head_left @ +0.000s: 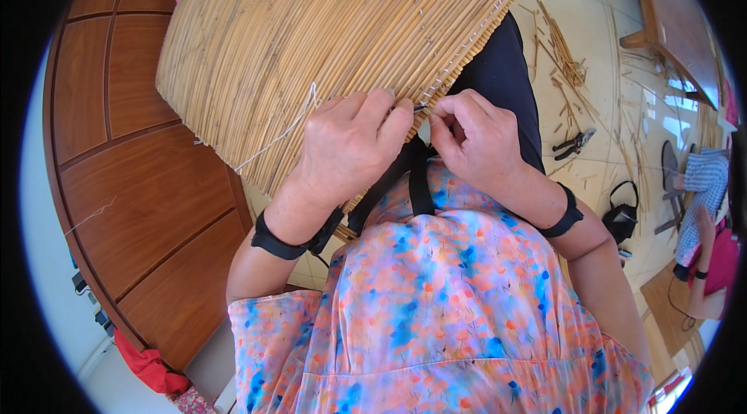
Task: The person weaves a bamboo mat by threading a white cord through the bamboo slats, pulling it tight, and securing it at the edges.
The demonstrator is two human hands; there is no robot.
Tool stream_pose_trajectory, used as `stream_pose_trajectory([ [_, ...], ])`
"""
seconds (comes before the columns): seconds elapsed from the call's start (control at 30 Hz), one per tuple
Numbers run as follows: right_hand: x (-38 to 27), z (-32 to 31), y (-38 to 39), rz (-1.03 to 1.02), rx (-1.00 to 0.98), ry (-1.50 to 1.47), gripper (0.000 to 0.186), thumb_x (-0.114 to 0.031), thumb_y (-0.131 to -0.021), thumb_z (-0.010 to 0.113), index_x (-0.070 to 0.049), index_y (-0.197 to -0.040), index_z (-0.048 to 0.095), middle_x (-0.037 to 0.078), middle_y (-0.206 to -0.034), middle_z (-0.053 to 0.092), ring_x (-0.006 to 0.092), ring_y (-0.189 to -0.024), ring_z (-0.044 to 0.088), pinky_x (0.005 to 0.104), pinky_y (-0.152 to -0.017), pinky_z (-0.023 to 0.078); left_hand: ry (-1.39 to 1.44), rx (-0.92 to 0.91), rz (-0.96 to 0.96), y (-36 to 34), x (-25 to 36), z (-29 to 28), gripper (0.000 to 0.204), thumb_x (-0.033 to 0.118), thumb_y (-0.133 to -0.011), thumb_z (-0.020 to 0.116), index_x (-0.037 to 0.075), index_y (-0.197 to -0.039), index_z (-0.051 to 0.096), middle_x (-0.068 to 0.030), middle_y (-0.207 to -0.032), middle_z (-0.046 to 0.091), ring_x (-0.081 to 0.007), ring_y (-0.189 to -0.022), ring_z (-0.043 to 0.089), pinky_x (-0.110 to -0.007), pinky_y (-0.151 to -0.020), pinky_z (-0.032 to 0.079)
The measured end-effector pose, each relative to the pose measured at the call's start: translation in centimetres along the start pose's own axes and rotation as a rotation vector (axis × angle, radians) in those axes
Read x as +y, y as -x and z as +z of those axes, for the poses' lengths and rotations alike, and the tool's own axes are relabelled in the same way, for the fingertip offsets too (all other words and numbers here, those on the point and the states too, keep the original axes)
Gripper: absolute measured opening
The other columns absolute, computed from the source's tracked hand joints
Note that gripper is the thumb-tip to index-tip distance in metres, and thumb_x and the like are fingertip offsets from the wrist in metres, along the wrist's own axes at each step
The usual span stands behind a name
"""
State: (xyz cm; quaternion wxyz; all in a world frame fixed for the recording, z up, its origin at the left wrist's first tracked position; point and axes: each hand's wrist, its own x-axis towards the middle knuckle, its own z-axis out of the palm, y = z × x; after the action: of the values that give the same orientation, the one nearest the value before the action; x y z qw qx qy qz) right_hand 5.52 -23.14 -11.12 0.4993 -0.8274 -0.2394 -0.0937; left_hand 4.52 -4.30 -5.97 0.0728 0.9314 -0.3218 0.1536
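Observation:
A large mat of thin tan reeds (pixel 311 40) lies across my lap, with white stitching running along its right edge. Over its lower right edge my left hand (pixel 350 138) is closed, gripping the reeds there. My right hand (pixel 478 138) is just off that edge, thumb and forefinger pinched together. What sits in this pinch is too small to make out. A small dark, thin piece (pixel 421 108) shows between the two hands at the edge. Loose white string (pixel 282 136) loops over the mat left of my left hand.
Cut reeds (pixel 564 64) are scattered over the tiled floor at right, near pruning shears (pixel 574 144) and a black bag (pixel 621 212). A wooden table (pixel 677 17) stands far right. Another person (pixel 704 204) sits at the right rim. Brown wooden panels (pixel 148 204) are at left.

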Motion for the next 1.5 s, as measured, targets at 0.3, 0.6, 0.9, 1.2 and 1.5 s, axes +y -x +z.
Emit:
stream_pose_trajectory([
  [0.3,-0.1,-0.1,-0.1,-0.010,-0.007,-0.008,0.016,-0.002,-0.072,0.069,-0.006,-0.080,0.056,0.006,-0.070,0.058,0.0207,-0.054,0.061,0.0298,-0.046,0.049,0.009,-0.025,-0.002,-0.3,0.2,-0.5,0.023,0.011,-0.070,0.070,0.010,-0.091,0.062,-0.0031,-0.082,0.058,-0.0177,-0.059,0.058,-0.032,-0.047,0.046],
  [0.6,-0.6,-2.9,0.1,-0.055,-0.041,-0.005,0.015,0.000,-0.070,0.069,-0.006,-0.074,0.056,0.005,-0.067,0.056,0.0198,-0.052,0.059,0.0292,-0.045,0.047,0.220,0.061,-0.218,0.7,-0.4,-2.1,0.023,0.014,-0.075,0.073,0.008,-0.095,0.064,-0.0058,-0.081,0.060,-0.0219,-0.061,0.061,-0.032,-0.050,0.048],
  [0.9,0.6,-4.5,0.8,-0.033,-0.519,0.381,0.013,-0.007,-0.077,0.069,-0.007,-0.086,0.060,0.007,-0.090,0.060,0.0256,-0.071,0.063,0.0337,-0.059,0.052,0.296,0.013,-0.385,1.5,-0.3,-3.0,0.025,0.014,-0.076,0.075,0.008,-0.098,0.063,-0.0060,-0.077,0.061,-0.0242,-0.061,0.061,-0.034,-0.050,0.047],
  [1.2,0.3,-1.2,-1.6,-0.213,-0.083,0.189,0.023,-0.006,-0.073,0.068,-0.009,-0.095,0.063,0.004,-0.087,0.059,0.0201,-0.063,0.063,0.0291,-0.051,0.052,0.152,-0.057,-0.331,0.3,0.5,-2.5,0.022,0.012,-0.078,0.074,0.007,-0.096,0.062,-0.0077,-0.078,0.060,-0.0253,-0.060,0.060,-0.034,-0.050,0.047],
  [1.5,0.5,-0.9,-1.1,-0.210,-0.080,0.301,0.018,-0.005,-0.073,0.069,-0.008,-0.087,0.059,0.004,-0.081,0.054,0.0198,-0.057,0.060,0.0299,-0.047,0.049,0.179,-0.095,-0.332,0.4,0.7,-2.5,0.021,0.013,-0.079,0.073,0.007,-0.096,0.062,-0.0078,-0.079,0.060,-0.0259,-0.060,0.060,-0.036,-0.050,0.047],
])
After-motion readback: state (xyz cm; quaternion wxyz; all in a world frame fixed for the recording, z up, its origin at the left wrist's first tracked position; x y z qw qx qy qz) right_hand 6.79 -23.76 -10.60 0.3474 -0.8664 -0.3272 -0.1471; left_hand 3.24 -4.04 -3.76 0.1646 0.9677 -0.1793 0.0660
